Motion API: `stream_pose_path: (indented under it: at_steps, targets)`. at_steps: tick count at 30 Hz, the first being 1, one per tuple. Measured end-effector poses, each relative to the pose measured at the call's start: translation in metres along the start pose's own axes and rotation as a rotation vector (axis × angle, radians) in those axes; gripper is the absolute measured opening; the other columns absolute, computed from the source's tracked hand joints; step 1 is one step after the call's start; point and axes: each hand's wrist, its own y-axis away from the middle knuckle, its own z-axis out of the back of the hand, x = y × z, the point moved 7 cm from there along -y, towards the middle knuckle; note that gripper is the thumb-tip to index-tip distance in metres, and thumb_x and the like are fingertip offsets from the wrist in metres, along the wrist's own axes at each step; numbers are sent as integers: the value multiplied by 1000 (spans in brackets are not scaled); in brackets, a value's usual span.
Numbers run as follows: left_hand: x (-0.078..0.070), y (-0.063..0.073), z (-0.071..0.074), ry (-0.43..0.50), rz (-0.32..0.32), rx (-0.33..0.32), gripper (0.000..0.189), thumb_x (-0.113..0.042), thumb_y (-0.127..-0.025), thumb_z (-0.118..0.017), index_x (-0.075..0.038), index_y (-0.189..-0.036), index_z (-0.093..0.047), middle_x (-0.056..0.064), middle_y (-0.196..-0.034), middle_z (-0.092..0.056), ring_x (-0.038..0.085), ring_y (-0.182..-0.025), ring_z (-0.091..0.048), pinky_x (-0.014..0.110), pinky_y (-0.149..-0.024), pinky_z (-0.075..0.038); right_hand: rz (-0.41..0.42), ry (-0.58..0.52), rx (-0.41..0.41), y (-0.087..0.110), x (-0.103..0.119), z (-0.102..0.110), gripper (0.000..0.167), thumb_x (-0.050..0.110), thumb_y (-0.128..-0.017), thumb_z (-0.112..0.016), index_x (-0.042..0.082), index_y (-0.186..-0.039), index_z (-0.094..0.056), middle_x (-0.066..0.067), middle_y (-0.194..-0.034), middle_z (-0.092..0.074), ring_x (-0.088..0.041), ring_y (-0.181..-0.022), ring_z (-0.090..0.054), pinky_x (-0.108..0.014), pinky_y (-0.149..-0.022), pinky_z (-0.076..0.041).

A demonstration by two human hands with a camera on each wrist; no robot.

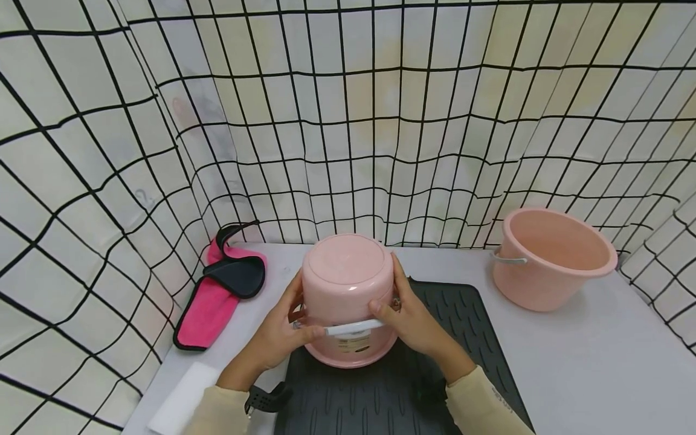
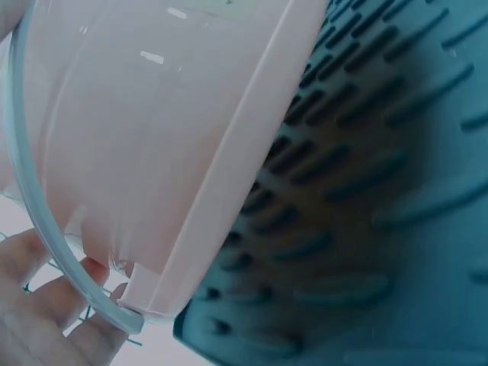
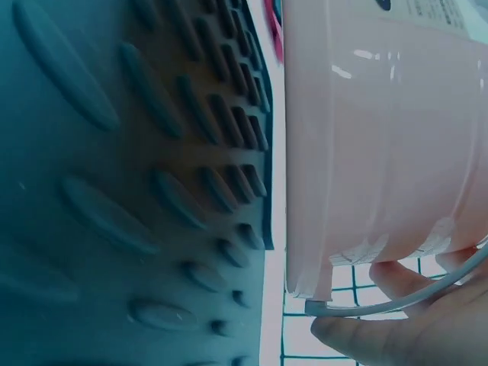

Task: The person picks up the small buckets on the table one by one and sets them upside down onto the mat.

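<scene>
A small pink bucket [image 1: 348, 266] is held upside down over the black ribbed mat [image 1: 370, 399], with its flat base up and its rim facing down. My left hand [image 1: 280, 326] grips its left side, the thumb lying along the end of the white carrying handle [image 1: 353, 328]. On the opposite side, my right hand [image 1: 408, 314] holds the wall, with the thumb on the front near the handle's other end. A printed label [image 1: 353, 344] shows below the handle. Both wrist views show the bucket's wall and rim [image 2: 229, 168] close to the mat's ridges.
A larger pink bucket [image 1: 538, 284] stands upright at the right on the white table [image 1: 587, 368]. To the left lies a pink and black cloth item [image 1: 217, 302], with a white object [image 1: 185, 399] nearer the front. Black grid netting [image 1: 375, 118] lines the back and sides.
</scene>
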Motion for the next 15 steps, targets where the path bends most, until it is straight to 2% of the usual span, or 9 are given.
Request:
stream_pose_path:
  at_steps: [6, 9, 12, 15]
  targets:
    - [13, 3, 2, 29, -1, 14, 111, -35, -86, -85, -37, -168, -11, 12, -166, -34, 45, -147, -38, 69, -112, -35, -15, 1, 5, 4, -2, -10, 106, 35, -100, -71, 32, -167, 12, -12, -163, -30, -32, -128, -51, -48, -99, -52]
    - [19, 5, 2, 31, 7, 22, 111, -34, -85, -85, -37, -168, -11, 11, -165, -36, 43, -146, -40, 62, -114, -38, -19, 14, 3, 6, -3, -14, 109, 34, -99, -73, 31, -166, 13, -12, -164, -29, -31, -123, -55, -44, -97, -54]
    - [22, 6, 3, 25, 12, 28, 112, -28, -84, -86, -37, -168, -12, 9, -165, -37, 40, -146, -40, 55, -114, -39, -28, 14, 7, 7, -3, -16, 112, 31, -98, -75, 30, -166, 15, -10, -167, -24, -29, -122, -56, -40, -96, -55]
    - [23, 7, 3, 14, 5, 39, 114, -24, -84, -87, -37, -168, -12, 8, -167, -34, 43, -147, -38, 60, -114, -38, -28, 22, 13, 8, -4, -20, 115, 28, -98, -76, 30, -165, 18, -9, -170, -17, -28, -126, -54, -37, -97, -54]
